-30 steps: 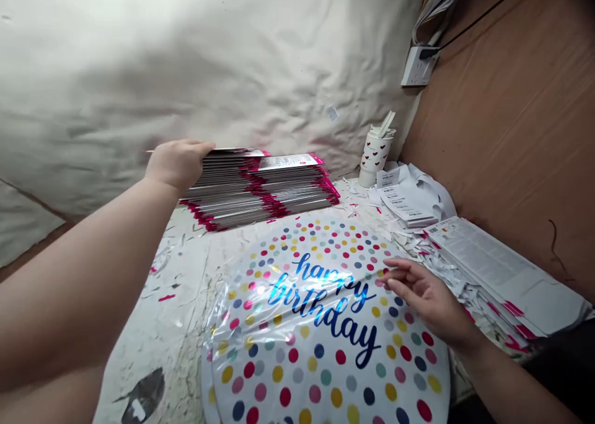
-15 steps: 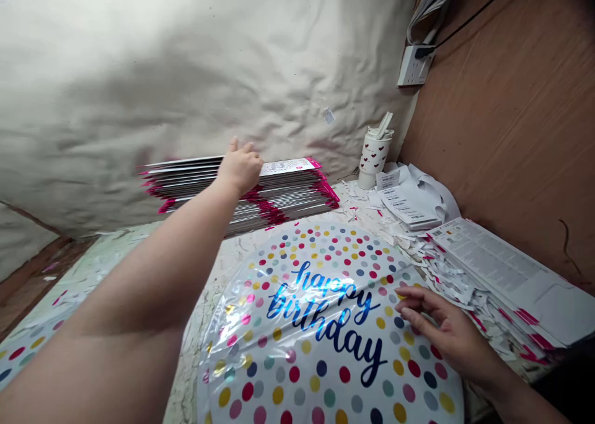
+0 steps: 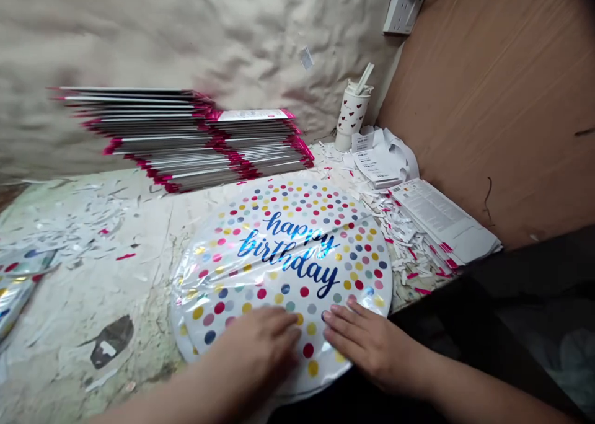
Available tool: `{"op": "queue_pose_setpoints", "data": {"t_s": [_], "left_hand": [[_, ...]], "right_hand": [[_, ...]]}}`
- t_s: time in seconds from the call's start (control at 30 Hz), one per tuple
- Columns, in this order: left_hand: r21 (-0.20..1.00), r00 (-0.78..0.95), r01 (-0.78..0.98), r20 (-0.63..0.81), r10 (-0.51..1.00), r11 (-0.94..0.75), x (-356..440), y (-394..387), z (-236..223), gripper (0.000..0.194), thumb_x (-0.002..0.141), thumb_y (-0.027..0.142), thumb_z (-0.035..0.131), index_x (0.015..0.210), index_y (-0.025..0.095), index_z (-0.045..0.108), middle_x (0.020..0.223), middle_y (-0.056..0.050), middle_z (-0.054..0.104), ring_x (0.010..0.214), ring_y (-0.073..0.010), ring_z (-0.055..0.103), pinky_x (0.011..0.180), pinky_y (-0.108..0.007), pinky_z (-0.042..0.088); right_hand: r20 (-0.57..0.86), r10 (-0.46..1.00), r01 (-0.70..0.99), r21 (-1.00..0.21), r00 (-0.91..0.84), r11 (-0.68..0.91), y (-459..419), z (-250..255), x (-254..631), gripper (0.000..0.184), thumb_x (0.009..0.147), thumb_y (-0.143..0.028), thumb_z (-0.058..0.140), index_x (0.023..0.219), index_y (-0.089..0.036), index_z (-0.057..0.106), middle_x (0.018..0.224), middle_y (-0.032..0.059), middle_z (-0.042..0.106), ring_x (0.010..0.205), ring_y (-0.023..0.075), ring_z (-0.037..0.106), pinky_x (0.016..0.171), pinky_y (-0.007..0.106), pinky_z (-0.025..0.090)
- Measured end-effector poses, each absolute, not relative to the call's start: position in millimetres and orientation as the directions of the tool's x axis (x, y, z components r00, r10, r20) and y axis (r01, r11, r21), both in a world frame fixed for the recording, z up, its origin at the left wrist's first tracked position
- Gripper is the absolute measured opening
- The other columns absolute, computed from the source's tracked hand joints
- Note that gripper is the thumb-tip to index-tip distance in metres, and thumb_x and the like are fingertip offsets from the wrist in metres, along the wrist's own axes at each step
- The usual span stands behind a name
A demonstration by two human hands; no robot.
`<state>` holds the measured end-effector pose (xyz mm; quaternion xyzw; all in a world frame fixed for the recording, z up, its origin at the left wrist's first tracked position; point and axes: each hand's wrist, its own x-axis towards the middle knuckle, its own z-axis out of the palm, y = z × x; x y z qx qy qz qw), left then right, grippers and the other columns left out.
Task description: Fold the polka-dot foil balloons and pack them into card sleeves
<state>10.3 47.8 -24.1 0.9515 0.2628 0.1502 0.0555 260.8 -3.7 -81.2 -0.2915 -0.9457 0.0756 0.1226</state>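
Observation:
A flat round foil balloon (image 3: 279, 250) lies on the table before me, white with coloured dots and blue "happy birthday" lettering. A second rim shows under its left edge, so more than one layer seems to lie there. My left hand (image 3: 267, 343) rests over the balloon's near part, its fingers bent down and blurred; whether they pinch anything is hidden. Beside it, my right hand (image 3: 367, 343) lies on the balloon's near right edge with fingers stretched out flat.
Two stacks of thin pink-edged packs (image 3: 181, 142) stand at the wall. A cup with hearts (image 3: 352, 114), a label roll (image 3: 379, 163) and printed sheets (image 3: 441, 216) are at the right. Paper scraps (image 3: 88, 216) litter the table (image 3: 144, 275). Another dotted foil piece (image 3: 21, 281) lies far left.
My left hand has come back from the top of the pack stack to the balloon's near part. My right hand has moved toward the near edge and flattened. The view has shifted.

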Motion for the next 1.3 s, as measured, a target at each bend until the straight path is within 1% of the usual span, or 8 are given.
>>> {"op": "queue_pose_setpoints", "data": {"t_s": [0.23,0.37,0.5,0.67,0.8,0.93,1.13,1.3], "left_hand": [[0.202,0.794,0.513,0.258,0.551,-0.834,14.4,-18.7,-65.2,0.025,0.09,0.015,0.037,0.097,0.013,0.061,0.088,-0.007,0.069,0.081,-0.0183,0.063,0.071,-0.029,0.054],[0.398,0.737,0.581,0.113,0.667,-0.71,16.0,-14.5,-61.2,0.024,0.085,0.01,0.039,0.08,0.017,0.062,0.073,-0.005,0.065,0.068,-0.0166,0.058,0.062,-0.028,0.049],[0.741,0.589,0.64,-0.304,0.748,-0.203,10.9,8.0,-55.7,0.013,0.079,0.024,0.052,0.072,0.017,0.062,0.07,-0.001,0.062,0.066,-0.0134,0.055,0.059,-0.023,0.042],[0.783,0.531,0.557,-0.593,0.605,0.279,7.2,42.4,-49.1,0.028,0.071,0.042,0.06,0.073,0.015,0.059,0.061,0.003,0.056,0.056,-0.0102,0.047,0.051,-0.02,0.033],[0.801,0.491,0.548,-0.541,0.683,0.24,17.9,47.8,-47.4,0.028,0.061,0.038,0.067,0.063,0.016,0.049,0.054,0.006,0.046,0.051,-0.0083,0.039,0.047,-0.02,0.028],[0.769,0.528,0.639,-0.469,0.708,0.033,15.8,40.5,-43.3,0.02,0.074,0.037,0.052,0.073,0.017,0.053,0.062,0.003,0.053,0.057,-0.0117,0.047,0.05,-0.022,0.034],[0.279,0.401,0.898,-0.201,0.894,-0.34,-65.7,4.4,-35.3,0.045,0.079,0.02,0.034,0.121,0.023,0.046,0.112,-0.008,0.061,0.099,-0.0256,0.058,0.083,-0.038,0.045],[0.177,0.269,0.938,0.171,0.948,-0.298,-108.5,11.1,-24.9,0.085,0.075,0.056,0.05,0.142,0.021,0.013,0.147,-0.011,0.026,0.128,-0.0335,0.032,0.104,-0.048,0.029]], "right_hand": [[0.307,0.609,0.497,-0.371,-0.731,0.784,-1.2,-89.4,261.3,0.035,0.084,-0.012,0.042,0.116,-0.013,0.057,0.114,0.0099,0.064,0.11,0.0188,0.057,0.095,0.034,0.046],[0.282,0.605,0.459,-0.441,-0.745,0.771,-1.0,-89.4,264.6,0.034,0.085,-0.013,0.044,0.116,-0.014,0.058,0.114,0.0094,0.064,0.111,0.0191,0.057,0.097,0.035,0.044],[0.106,0.634,0.428,-0.651,-0.766,0.627,7.5,-72.5,272.8,0.033,0.084,-0.023,0.054,0.116,-0.02,0.059,0.116,0.006,0.063,0.111,0.0179,0.056,0.099,0.031,0.041],[-0.26,0.658,0.593,-0.725,-0.707,0.35,27.1,-33.4,255.4,0.057,0.074,-0.052,0.062,0.122,-0.022,0.055,0.116,0.0064,0.063,0.104,0.022,0.059,0.088,0.03,0.046],[-0.23,0.7,0.65,-0.632,-0.676,0.421,34.6,-29.4,218.1,0.028,0.087,-0.035,0.046,0.101,-0.021,0.066,0.095,0.0059,0.069,0.09,0.02,0.062,0.076,0.028,0.044],[-0.156,0.747,0.605,-0.701,-0.646,0.377,36.4,-43.8,202.3,0.02,0.083,-0.023,0.048,0.075,-0.017,0.066,0.07,0.0006,0.065,0.067,0.0123,0.057,0.061,0.021,0.039],[0.011,0.915,0.465,-0.858,-0.404,0.216,37.0,-50.0,220.0,0.024,0.088,-0.028,0.043,0.07,-0.017,0.054,0.064,-0.0015,0.052,0.062,0.0107,0.049,0.06,0.021,0.039],[0.134,0.902,0.391,-0.868,-0.41,0.307,23.6,-44.6,223.9,0.021,0.09,-0.028,0.04,0.078,-0.018,0.054,0.071,0.0012,0.057,0.066,0.0123,0.054,0.063,0.023,0.045]]}}
